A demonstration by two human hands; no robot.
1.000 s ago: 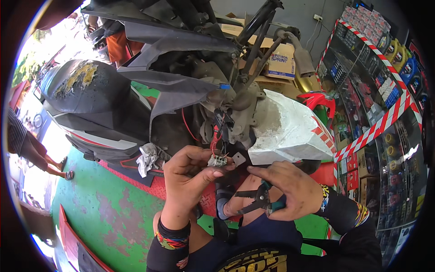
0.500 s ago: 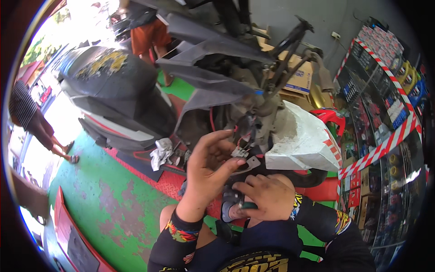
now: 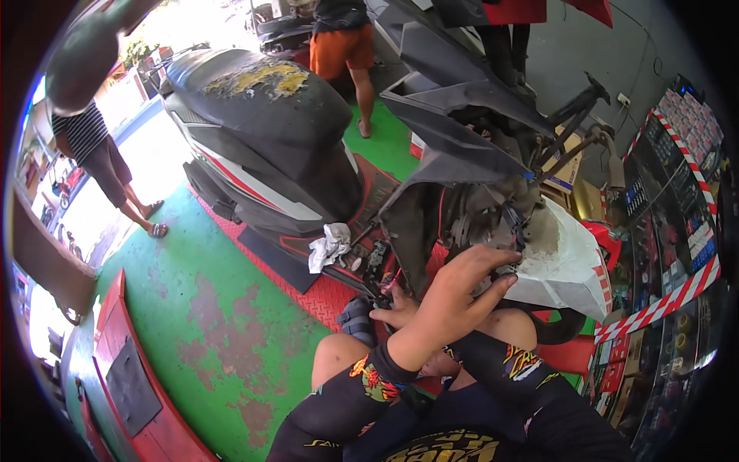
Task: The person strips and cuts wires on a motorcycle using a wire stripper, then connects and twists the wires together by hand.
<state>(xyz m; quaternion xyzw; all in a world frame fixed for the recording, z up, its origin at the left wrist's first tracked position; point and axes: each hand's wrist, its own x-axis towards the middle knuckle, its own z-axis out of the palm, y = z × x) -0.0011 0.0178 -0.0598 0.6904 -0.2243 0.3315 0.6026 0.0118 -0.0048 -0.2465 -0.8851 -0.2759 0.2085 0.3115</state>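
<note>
In front of me is a partly stripped scooter, its front wiring [image 3: 514,223] exposed between dark panels and the white front fairing [image 3: 548,262]. My left hand [image 3: 454,300] is raised beside this wiring, thumb and fingers curled round a small greyish wire connector [image 3: 506,269], mostly hidden by the fingers. Crossing beneath the left forearm, my right hand [image 3: 399,309] reaches low to the left beside the footboard. Its thumb and a finger are spread next to a small reddish item [image 3: 389,280]; the other fingers are covered.
A crumpled white cloth [image 3: 329,246] lies on the footboard of the scooter, near its torn seat [image 3: 262,81]. A glass display case [image 3: 670,223] edged with striped tape stands at right. Two people stand beyond, one in orange shorts [image 3: 341,52]. A red panel [image 3: 123,362] lies at left.
My view has turned left. My right hand has moved from near my knee, where it held a dark-green item, to the left under my left arm. The left hand stays by the wiring.
</note>
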